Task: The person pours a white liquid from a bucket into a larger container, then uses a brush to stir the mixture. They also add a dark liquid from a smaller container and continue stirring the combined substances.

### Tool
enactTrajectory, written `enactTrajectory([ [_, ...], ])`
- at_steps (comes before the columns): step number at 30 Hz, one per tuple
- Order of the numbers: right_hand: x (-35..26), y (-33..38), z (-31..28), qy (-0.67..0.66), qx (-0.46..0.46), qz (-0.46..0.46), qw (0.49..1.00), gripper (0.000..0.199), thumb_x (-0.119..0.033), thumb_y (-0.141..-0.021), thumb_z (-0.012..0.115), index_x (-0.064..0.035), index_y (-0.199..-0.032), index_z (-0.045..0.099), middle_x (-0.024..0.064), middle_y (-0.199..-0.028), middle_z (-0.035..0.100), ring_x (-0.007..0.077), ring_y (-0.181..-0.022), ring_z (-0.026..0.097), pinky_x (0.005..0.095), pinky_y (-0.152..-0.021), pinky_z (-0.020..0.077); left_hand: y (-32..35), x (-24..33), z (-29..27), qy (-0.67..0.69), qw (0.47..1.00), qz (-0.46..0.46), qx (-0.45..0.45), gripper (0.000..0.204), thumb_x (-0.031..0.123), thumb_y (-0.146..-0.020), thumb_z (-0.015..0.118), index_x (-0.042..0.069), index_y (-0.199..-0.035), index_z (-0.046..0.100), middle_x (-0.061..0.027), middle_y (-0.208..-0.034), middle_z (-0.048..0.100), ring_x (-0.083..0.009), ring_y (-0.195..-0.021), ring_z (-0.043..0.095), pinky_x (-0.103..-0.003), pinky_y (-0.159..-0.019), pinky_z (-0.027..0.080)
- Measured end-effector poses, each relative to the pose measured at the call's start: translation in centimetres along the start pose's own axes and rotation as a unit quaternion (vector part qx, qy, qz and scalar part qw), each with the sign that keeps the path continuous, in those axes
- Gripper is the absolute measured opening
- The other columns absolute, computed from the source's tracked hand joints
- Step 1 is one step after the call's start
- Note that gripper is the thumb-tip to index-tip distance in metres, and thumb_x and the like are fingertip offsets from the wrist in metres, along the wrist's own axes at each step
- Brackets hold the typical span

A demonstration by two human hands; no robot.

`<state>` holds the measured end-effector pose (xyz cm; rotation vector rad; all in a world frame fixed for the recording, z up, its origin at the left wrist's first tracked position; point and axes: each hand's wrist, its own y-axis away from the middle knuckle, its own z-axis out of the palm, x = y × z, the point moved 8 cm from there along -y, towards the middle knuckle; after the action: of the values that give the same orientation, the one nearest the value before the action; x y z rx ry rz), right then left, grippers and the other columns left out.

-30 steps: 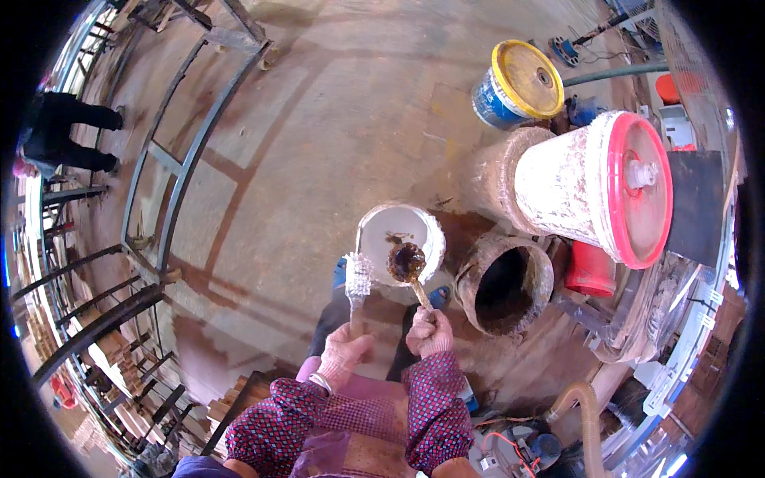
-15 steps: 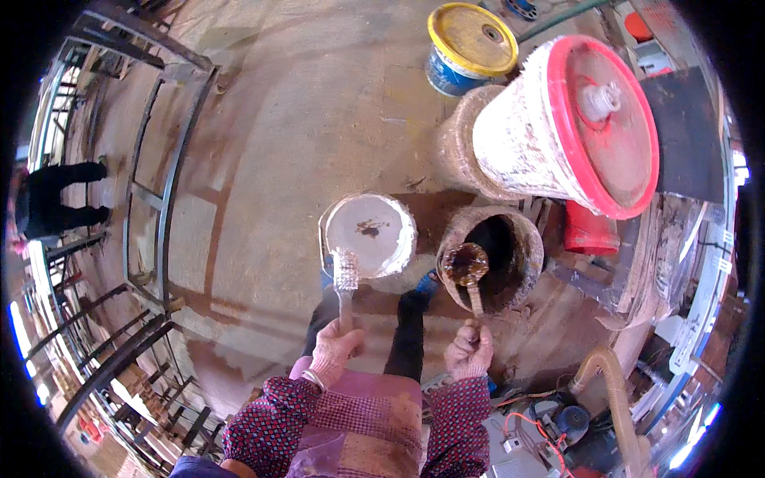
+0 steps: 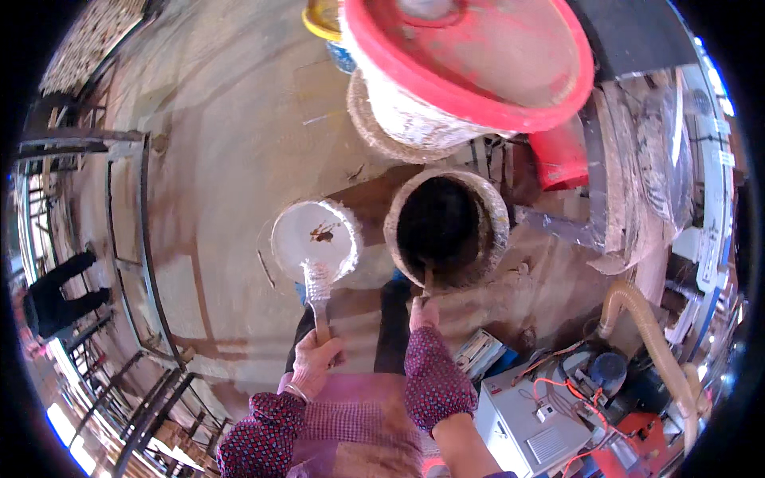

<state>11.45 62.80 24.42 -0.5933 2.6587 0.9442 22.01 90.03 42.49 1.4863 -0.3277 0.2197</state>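
My left hand [image 3: 313, 362] is closed around the handle of a brush [image 3: 318, 280] with white-caked bristles. The bristle end lies over the near rim of a white bucket [image 3: 351, 253], where brown streaks [image 3: 323, 233] show on the pale contents. To the right, my right hand [image 3: 424, 313] grips the handle of a ladle [image 3: 429, 279] at the near edge of a crusted bucket [image 3: 496, 227]. The ladle's head is out of sight in that bucket's dark interior.
Beyond the crusted bucket, a large white pail with a red lid [image 3: 518, 64] stands on a crusted base [image 3: 370, 135]. A yellow-lidded pail [image 3: 323, 20] is farther back. Metal frames [image 3: 143, 239] line the left. A grey machine [image 3: 534, 422] and a ribbed hose [image 3: 649, 334] sit at lower right.
My right hand has lowered the ladle from above the crusted bucket's rim into it. My left hand still holds the brush by the white bucket. The whole view has shifted toward the right.
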Motion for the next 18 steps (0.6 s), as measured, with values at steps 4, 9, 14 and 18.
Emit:
enactTrajectory([
  [4, 4.9, -3.8, 1.6, 0.124, -0.135, 0.094, 0.979, 0.046, -0.038, -0.089, 0.051, 0.0025, -0.110, 0.060, 0.0293, -0.111, 0.061, 0.0405, -0.102, 0.060, 0.0489, -0.079, 0.0493, -0.4, 0.5, 4.7, -0.061, 0.997, 0.011, -0.040, 0.019, 0.013, -0.083, 0.064, 0.003, -0.098, 0.058, -0.0023, -0.077, 0.059, -0.0110, -0.058, 0.054, -0.027, -0.053, 0.046],
  [9, -1.0, -1.7, -1.7, 0.040, -0.132, 0.146, 0.980, 0.054, -0.047, -0.081, 0.056, 0.0014, -0.103, 0.064, 0.0267, -0.103, 0.064, 0.0392, -0.102, 0.061, 0.0472, -0.089, 0.0478, 0.4, 2.0, 7.6, -0.042, 0.999, 0.018, -0.023, 0.017, 0.012, -0.082, 0.063, 0.004, -0.096, 0.059, -0.0023, -0.076, 0.059, -0.0116, -0.058, 0.055, -0.028, -0.054, 0.049],
  [14, -1.6, -0.9, -7.8, -0.053, -0.158, 0.053, 0.985, 0.039, -0.038, -0.085, 0.056, -0.0071, -0.107, 0.064, 0.0211, -0.107, 0.065, 0.0399, -0.103, 0.060, 0.0481, -0.087, 0.0471, 1.9, 1.6, 10.8, -0.065, 0.997, 0.030, -0.038, 0.018, 0.008, -0.081, 0.064, 0.003, -0.098, 0.058, -0.0042, -0.079, 0.061, -0.0139, -0.055, 0.058, -0.028, -0.049, 0.049],
  [18, -8.0, -0.4, -18.3, 0.076, -0.099, -0.246, 0.961, 0.030, -0.026, -0.091, 0.057, -0.0035, -0.110, 0.060, 0.0127, -0.093, 0.064, 0.0289, -0.086, 0.063, 0.0404, -0.076, 0.0496, 3.5, 3.7, 12.9, -0.100, 0.992, 0.046, -0.055, 0.017, 0.007, -0.082, 0.065, 0.003, -0.096, 0.058, -0.0045, -0.075, 0.062, -0.0139, -0.053, 0.057, -0.028, -0.047, 0.048],
])
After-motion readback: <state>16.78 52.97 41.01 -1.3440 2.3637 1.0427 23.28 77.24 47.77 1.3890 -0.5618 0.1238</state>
